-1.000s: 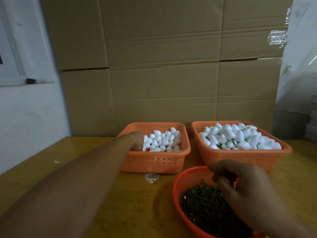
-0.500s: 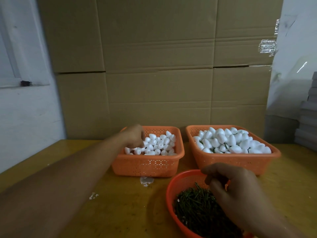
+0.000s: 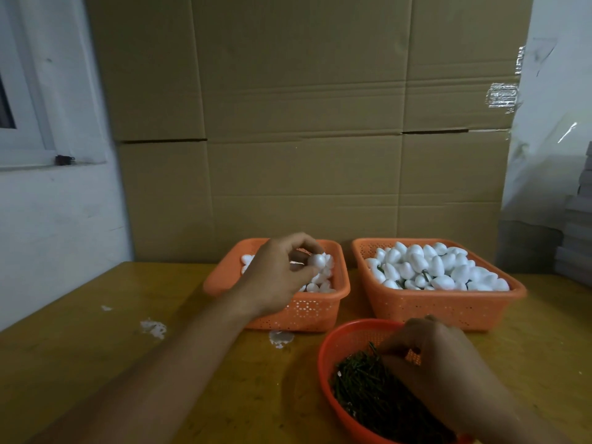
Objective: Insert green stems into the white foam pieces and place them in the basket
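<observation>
My left hand [image 3: 277, 277] is raised just above the left orange basket [image 3: 317, 310], pinching one white foam piece [image 3: 317, 260] between thumb and fingertips. More loose foam pieces lie in that basket. The right orange basket [image 3: 442, 304] is heaped with foam pieces, some with green stems showing. My right hand [image 3: 432, 363] rests in the round orange bowl [image 3: 333, 347] over the pile of green stems [image 3: 362, 386], fingers pinched together; whether a stem is between them I cannot tell.
The baskets stand on a yellow wooden table [image 3: 96, 347] with white crumbs [image 3: 153, 328] on it. A tall cardboard wall [image 3: 304, 123] stands right behind the baskets. A white wall and window frame are at left, stacked grey items at far right.
My left hand has lifted out of the left basket with a foam piece pinched in it. My right hand stays over the stem bowl.
</observation>
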The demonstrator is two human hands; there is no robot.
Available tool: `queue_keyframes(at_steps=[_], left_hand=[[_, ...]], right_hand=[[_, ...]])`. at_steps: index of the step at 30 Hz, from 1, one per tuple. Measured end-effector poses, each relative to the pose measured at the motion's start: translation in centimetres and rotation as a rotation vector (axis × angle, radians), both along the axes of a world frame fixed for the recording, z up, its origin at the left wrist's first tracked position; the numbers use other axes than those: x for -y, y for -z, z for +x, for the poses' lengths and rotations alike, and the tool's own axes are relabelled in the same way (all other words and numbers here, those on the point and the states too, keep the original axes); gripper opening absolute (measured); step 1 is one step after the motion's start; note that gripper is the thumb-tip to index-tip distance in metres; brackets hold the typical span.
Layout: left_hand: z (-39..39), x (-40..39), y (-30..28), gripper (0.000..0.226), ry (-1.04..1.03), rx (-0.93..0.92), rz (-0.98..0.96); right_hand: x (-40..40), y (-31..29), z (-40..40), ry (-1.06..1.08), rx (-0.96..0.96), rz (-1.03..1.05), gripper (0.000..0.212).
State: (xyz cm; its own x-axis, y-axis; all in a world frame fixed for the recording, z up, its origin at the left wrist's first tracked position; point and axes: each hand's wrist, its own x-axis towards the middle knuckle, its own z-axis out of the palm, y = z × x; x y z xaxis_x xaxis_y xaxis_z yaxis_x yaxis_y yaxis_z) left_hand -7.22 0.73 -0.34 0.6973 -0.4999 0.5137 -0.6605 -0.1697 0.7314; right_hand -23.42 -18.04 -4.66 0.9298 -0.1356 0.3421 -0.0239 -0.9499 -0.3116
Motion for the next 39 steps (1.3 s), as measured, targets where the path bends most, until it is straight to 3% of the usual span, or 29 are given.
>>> queue_keyframes(at_steps=[5, 10, 16, 21, 25, 39], left_hand=[[-3.7, 0.6, 1.7, 0.019, 0.136, -0.099, -0.092], [-5.8, 0.9, 4.1, 0.024, 0.218, -0.165, -0.082], [-6.4, 0.8, 4.8, 0.035, 0.252, -0.246, -0.136], [-6.5, 0.4, 4.9, 0.025, 0.277, -0.420, -0.258], [-6.6, 0.1, 4.8, 0.034, 0.367, -0.546, -0.297], [-6.7, 0.2, 4.5, 0.034, 0.406, -0.685, -0.402]], right_hand=[[0.1, 0.1, 0.1, -0.019, -0.061, -0.035, 0.015], [-0.7, -0.6, 0.1, -0.101, -0.277, -0.040, 0.045], [-1.1, -0.6, 0.8, -0.121, -0.445, -0.158, 0.027], [-1.6, -0.2, 1.3, -0.085, -0.423, -0.159, 0.024], [-1.6, -0.2, 1.2, -0.080, -0.392, -0.118, 0.022], [-0.6, 0.3, 0.5, -0.146, -0.075, 0.012, 0.013]])
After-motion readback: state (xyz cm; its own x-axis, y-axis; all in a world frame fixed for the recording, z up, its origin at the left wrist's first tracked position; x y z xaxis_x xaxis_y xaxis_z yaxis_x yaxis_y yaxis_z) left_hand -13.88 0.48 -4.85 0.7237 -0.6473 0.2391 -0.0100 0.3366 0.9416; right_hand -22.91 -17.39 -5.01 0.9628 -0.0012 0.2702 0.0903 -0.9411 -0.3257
